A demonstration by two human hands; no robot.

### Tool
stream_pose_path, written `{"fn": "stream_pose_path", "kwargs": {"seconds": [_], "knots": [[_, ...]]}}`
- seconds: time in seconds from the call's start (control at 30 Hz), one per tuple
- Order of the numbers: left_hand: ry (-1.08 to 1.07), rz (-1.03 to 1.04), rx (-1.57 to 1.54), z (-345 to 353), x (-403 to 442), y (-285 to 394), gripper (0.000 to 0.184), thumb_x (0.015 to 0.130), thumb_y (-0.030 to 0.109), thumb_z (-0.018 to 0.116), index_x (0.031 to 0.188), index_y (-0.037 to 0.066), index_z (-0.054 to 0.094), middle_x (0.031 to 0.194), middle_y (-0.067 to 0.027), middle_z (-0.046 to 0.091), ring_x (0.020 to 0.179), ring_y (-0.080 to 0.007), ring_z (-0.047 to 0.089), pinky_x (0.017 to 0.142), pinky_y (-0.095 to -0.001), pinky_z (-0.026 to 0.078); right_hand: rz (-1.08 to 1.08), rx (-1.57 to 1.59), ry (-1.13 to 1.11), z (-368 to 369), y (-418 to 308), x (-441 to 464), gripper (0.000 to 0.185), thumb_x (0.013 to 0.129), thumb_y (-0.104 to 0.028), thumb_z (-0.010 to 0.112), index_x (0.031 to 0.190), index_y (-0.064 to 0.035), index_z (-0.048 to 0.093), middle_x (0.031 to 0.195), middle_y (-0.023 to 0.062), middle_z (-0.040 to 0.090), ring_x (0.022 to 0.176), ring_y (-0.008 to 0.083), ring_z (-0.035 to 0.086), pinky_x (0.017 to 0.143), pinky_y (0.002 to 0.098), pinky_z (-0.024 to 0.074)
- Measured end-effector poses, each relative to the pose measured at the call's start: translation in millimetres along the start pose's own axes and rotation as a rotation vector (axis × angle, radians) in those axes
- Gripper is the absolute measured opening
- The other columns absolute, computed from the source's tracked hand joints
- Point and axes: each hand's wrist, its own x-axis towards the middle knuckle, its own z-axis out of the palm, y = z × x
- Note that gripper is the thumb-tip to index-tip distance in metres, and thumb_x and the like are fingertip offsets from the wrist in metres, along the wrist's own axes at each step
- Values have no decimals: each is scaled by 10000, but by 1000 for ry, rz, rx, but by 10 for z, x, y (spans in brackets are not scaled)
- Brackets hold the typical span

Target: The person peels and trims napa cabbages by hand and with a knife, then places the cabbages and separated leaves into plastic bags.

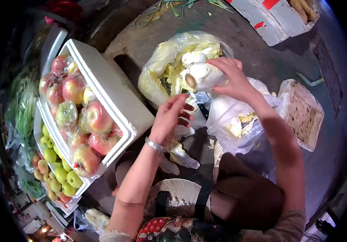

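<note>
My right hand [233, 78] grips a white napa cabbage [203, 76] from its right side, and the brown cut stem end of the cabbage faces left. Just below and to the left is my left hand [171, 118], its fingers apart and slightly curled with nothing in them. A knife [202, 107] with a black handle lies right of those fingers, its blade partly hidden under the cabbage. Behind the cabbage stands an open clear plastic bag [152, 76] of yellow-white leaves. Near my right wrist sits another plastic bag [226, 117] with cabbage in it.
To my left, a white foam box [121, 97] holds wrapped apples [97, 117], with green apples [60, 174] beyond it. Loose cabbage leaves [183, 156] lie near my feet. A plastic-wrapped foam tray [301, 115] is at the right, and a white carton [276, 24] stands at the upper right.
</note>
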Motion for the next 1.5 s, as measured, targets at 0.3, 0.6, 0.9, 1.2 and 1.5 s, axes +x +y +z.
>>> {"fn": "stream_pose_path", "kwargs": {"seconds": [0.3, 0.6, 0.9, 1.2, 1.5], "knots": [[-245, 99, -567, 85, -120, 12, 656, 938, 409, 603, 1447, 85, 346, 1368, -126, 527, 1191, -312, 577, 933, -529, 525, -5, 114, 140, -211, -799, -274, 705, 759, -69, 670, 1422, -111, 434, 1489, 127, 376, 1345, 312, 379, 1113, 413, 269], [-212, 310, -466, 267, -221, -2, 711, 888, 180, 645, 1485, 70, 273, 1432, -99, 442, 1291, -252, 469, 1060, -444, 417, 548, 1337, 18, 68, -961, -452, 639, 957, -300, 618, 1449, -13, 327, 1321, 95, 521, 1163, 172, 533, 951, 337, 482], [-257, 311, -301, 267, -363, 168, 833, 808, -53, 539, 1543, 78, 169, 1501, -90, 364, 1337, -207, 418, 1086, -336, 350, 598, 1704, 52, 40, -915, -425, 533, 992, -322, 552, 1409, -41, 376, 1337, 89, 516, 1203, 201, 532, 957, 402, 495], [-217, 375, -198, 290, -276, 136, 853, 764, -84, 484, 1540, 71, 165, 1460, -128, 406, 1263, -229, 499, 994, -363, 459, 576, 1668, 173, 83, -935, -437, 604, 940, -256, 645, 1423, -58, 342, 1329, 90, 518, 1203, 209, 527, 978, 408, 476], [-54, 461, 130, 357, -269, 119, 786, 748, -78, 560, 1470, 37, 272, 1278, -159, 553, 1136, -223, 582, 861, -330, 540, 588, 1590, 197, 61, -966, -496, 720, 824, -164, 768, 1399, -65, 347, 1304, 75, 531, 1177, 196, 541, 948, 352, 493]]}}
